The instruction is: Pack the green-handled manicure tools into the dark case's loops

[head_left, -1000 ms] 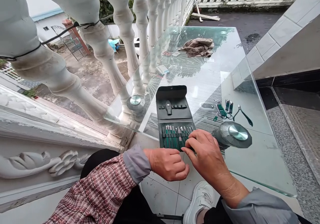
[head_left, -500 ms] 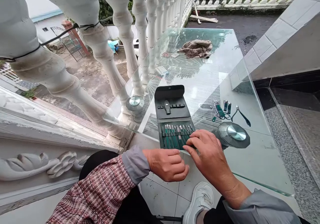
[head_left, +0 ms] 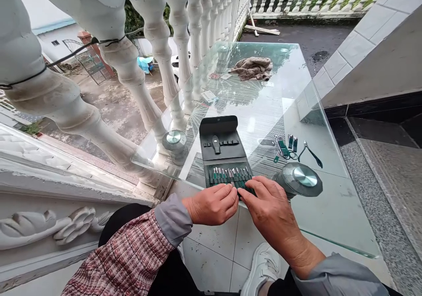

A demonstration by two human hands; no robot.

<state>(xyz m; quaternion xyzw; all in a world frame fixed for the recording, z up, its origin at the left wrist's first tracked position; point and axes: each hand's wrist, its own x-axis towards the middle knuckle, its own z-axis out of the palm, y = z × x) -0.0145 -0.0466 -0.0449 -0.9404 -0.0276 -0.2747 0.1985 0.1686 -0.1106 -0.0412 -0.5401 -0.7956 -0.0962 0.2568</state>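
Note:
A black manicure case (head_left: pixel 219 153) lies unfolded at the near edge of the glass table. Green-handled manicure tools (head_left: pixel 231 173) stand side by side in its lower half, tips pointing away from me. At the case's near edge is my left hand (head_left: pixel 214 204), its fingers curled together; whatever they grip is hidden. My right hand (head_left: pixel 268 201) bends over the lower right corner, thumb and fingertips drawn in against the case. I cannot make out what lies between those fingers. The two hands' fingertips almost meet, covering the handle ends of several tools.
Nail clippers (head_left: pixel 292 143), scissors (head_left: pixel 289 155) and a pair of nippers (head_left: pixel 310 154) lie on the right of the glass table (head_left: pixel 336 212). Behind them a crumpled brown cloth (head_left: pixel 252 68) rests near the far end. White balusters (head_left: pixel 128 63) line the left side.
My left hand has risen to the case's near edge, closer to my right hand. My right hand stays at the lower right corner. The whole view has shifted slightly.

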